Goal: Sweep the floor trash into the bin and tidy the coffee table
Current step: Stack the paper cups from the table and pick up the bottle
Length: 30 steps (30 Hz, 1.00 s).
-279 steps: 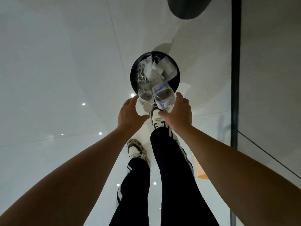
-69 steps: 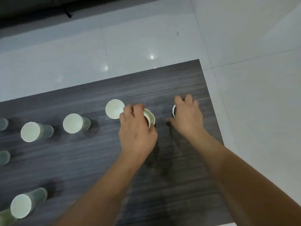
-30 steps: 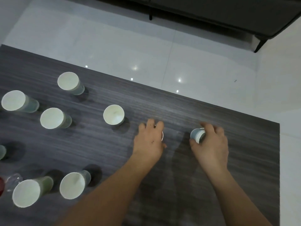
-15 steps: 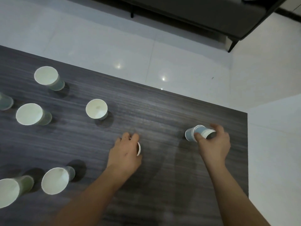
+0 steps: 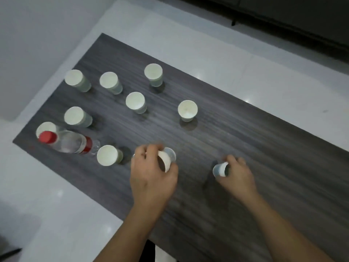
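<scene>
on the dark wood-grain coffee table [image 5: 264, 148] i see both of my hands low over the near half, each with a paper cup in it. my left hand [image 5: 153, 178] has its fingers curled round a tilted cup [image 5: 167, 159], whose white rim faces toward me and whose base points away. my right hand [image 5: 238, 176] grips a second cup [image 5: 220, 170], also tipped over, with its base turned to the left. the two hands are well apart, with bare table between them.

further out, more paper cups stand upright on the table. one cup [image 5: 108, 155] sits just left of my left hand. another [image 5: 187, 110] stands alone toward the middle. beyond those i count a cup [image 5: 136, 102] near the centre, one at the far edge [image 5: 153, 74], two toward the far left corner [image 5: 110, 82] [image 5: 76, 80], and one [image 5: 76, 116] in front of them.

at the left end a clear plastic bottle [image 5: 68, 141] with a red cap and red label stands on the table, leaning in my wide view, and it partly hides one more cup [image 5: 45, 128] behind its cap. the bottle is close beside the cup by my left hand; i cannot tell if they touch.

around the table lies pale glossy tile floor [image 5: 245, 59], and a dark sofa [image 5: 292, 17] runs across the top right. the picture is a bit blurred around my fingers.
</scene>
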Motion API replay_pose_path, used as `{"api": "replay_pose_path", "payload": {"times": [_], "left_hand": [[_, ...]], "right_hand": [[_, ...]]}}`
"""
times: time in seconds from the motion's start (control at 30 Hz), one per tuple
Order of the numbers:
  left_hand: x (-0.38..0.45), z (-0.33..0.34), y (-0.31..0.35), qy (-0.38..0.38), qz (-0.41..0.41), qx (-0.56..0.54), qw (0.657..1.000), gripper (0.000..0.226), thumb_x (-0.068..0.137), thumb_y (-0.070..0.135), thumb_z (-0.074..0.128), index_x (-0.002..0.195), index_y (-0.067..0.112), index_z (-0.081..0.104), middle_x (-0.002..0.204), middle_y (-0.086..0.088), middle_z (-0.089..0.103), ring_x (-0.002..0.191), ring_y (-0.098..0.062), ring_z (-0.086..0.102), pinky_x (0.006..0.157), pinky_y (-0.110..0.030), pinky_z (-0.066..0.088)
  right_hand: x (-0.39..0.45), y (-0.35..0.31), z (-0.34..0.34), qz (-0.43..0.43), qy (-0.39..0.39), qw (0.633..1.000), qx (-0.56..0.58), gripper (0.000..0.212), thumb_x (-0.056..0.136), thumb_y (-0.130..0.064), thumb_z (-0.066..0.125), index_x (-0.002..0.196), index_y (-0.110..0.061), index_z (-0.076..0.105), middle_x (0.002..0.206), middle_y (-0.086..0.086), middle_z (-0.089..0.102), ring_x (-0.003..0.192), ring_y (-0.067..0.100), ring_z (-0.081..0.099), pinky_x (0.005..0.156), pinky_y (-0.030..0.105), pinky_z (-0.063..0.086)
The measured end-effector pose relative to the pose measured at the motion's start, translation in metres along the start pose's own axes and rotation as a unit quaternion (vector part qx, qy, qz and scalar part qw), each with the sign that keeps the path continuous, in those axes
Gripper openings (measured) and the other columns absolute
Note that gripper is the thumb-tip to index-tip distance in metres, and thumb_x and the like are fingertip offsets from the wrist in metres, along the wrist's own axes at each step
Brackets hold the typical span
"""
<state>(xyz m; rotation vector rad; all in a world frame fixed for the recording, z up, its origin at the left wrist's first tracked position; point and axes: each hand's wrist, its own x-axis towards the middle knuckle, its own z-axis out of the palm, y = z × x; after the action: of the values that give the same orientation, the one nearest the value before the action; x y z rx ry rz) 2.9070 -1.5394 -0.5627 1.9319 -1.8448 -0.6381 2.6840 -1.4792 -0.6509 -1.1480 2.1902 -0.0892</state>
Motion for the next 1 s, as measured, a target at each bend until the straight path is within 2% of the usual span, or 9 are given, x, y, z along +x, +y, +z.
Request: {"api": "replay_pose_path", "payload": {"times": [0.13, 0.33, 0.43, 0.53, 0.67, 0.73, 0.83, 0.93, 1.0], "left_hand": [[0.000, -0.039, -0.043, 0.063, -0.083, 0.024, 0.994, 0.042, 0.069, 0.037, 0.075, 0.101, 0.036, 0.049, 0.103, 0.016, 0.040, 0.089, -0.013, 0.048, 0.067, -0.027, 0.036], [0.018, -0.011, -0.071, -0.018, -0.041, 0.038, 0.998, 0.040, 0.071, 0.024, 0.076, 0.104, 0.026, 0.054, 0.110, 0.006, 0.048, 0.095, -0.019, 0.047, 0.062, -0.029, 0.039], [0.022, 0.010, -0.088, -0.084, -0.044, 0.078, 0.992, 0.052, 0.066, 0.034, 0.084, 0.107, 0.025, 0.055, 0.116, 0.002, 0.050, 0.104, -0.022, 0.045, 0.077, -0.035, 0.046], [0.021, 0.028, -0.100, -0.156, -0.032, 0.098, 0.982, 0.062, 0.067, 0.041, 0.083, 0.119, 0.025, 0.053, 0.130, 0.001, 0.045, 0.119, -0.023, 0.038, 0.097, -0.036, 0.042], [0.031, 0.031, -0.097, -0.195, -0.026, 0.099, 0.976, 0.054, 0.074, 0.040, 0.073, 0.120, 0.032, 0.046, 0.130, 0.009, 0.038, 0.120, -0.018, 0.035, 0.083, -0.034, 0.050], [0.038, 0.018, -0.089, -0.166, -0.056, 0.087, 0.981, 0.043, 0.074, 0.035, 0.068, 0.112, 0.033, 0.050, 0.123, 0.010, 0.044, 0.113, -0.017, 0.040, 0.074, -0.035, 0.052], [0.046, -0.017, -0.084, -0.034, -0.080, 0.038, 0.995, 0.043, 0.064, 0.028, 0.075, 0.102, 0.032, 0.056, 0.115, 0.010, 0.051, 0.103, -0.016, 0.046, 0.060, -0.031, 0.047], [0.054, -0.053, -0.094, 0.087, -0.119, 0.023, 0.989, 0.050, 0.060, 0.026, 0.078, 0.105, 0.031, 0.056, 0.117, 0.010, 0.052, 0.104, -0.019, 0.049, 0.071, -0.028, 0.039], [0.061, -0.066, -0.105, 0.109, -0.147, 0.029, 0.983, 0.052, 0.060, 0.024, 0.080, 0.106, 0.030, 0.056, 0.117, 0.008, 0.052, 0.104, -0.022, 0.051, 0.073, -0.028, 0.039]], "right_hand": [[-0.008, -0.059, 0.014, -0.028, 0.030, 0.995, 0.089, 0.060, 0.069, -0.026, 0.082, 0.125, -0.021, 0.059, 0.110, 0.006, 0.053, 0.102, 0.030, 0.057, 0.074, 0.028, 0.036], [0.003, -0.123, -0.015, -0.105, 0.186, 0.965, 0.151, 0.060, 0.068, -0.030, 0.085, 0.122, -0.025, 0.059, 0.107, -0.005, 0.051, 0.084, -0.002, 0.038, 0.075, 0.023, 0.031], [0.028, -0.145, -0.035, -0.126, 0.216, 0.960, 0.127, 0.062, 0.071, -0.031, 0.083, 0.127, -0.026, 0.056, 0.116, -0.002, 0.052, 0.092, 0.002, 0.042, 0.080, 0.025, 0.034], [0.063, -0.164, -0.041, -0.117, 0.195, 0.971, 0.076, 0.068, 0.072, -0.032, 0.083, 0.133, -0.027, 0.052, 0.125, 0.002, 0.050, 0.106, 0.019, 0.053, 0.084, 0.029, 0.038], [0.102, -0.179, -0.020, -0.104, 0.142, 0.984, -0.014, 0.072, 0.073, -0.031, 0.084, 0.136, -0.025, 0.051, 0.131, 0.009, 0.049, 0.117, 0.030, 0.051, 0.085, 0.032, 0.039], [0.113, -0.183, -0.005, -0.079, 0.098, 0.991, -0.044, 0.073, 0.073, -0.031, 0.084, 0.137, -0.023, 0.049, 0.133, 0.012, 0.047, 0.119, 0.035, 0.048, 0.090, 0.037, 0.042], [0.120, -0.191, 0.007, -0.063, 0.082, 0.993, -0.059, 0.067, 0.075, -0.029, 0.080, 0.134, -0.021, 0.050, 0.128, 0.015, 0.048, 0.112, 0.038, 0.051, 0.085, 0.037, 0.043], [0.115, -0.218, 0.009, -0.072, 0.087, 0.993, -0.021, 0.067, 0.074, -0.034, 0.079, 0.135, -0.022, 0.053, 0.123, 0.012, 0.053, 0.109, 0.034, 0.057, 0.081, 0.032, 0.040], [0.103, -0.243, 0.004, -0.105, 0.137, 0.985, 0.028, 0.070, 0.072, -0.036, 0.080, 0.135, -0.022, 0.052, 0.122, 0.009, 0.055, 0.109, 0.030, 0.057, 0.083, 0.031, 0.040]]}}
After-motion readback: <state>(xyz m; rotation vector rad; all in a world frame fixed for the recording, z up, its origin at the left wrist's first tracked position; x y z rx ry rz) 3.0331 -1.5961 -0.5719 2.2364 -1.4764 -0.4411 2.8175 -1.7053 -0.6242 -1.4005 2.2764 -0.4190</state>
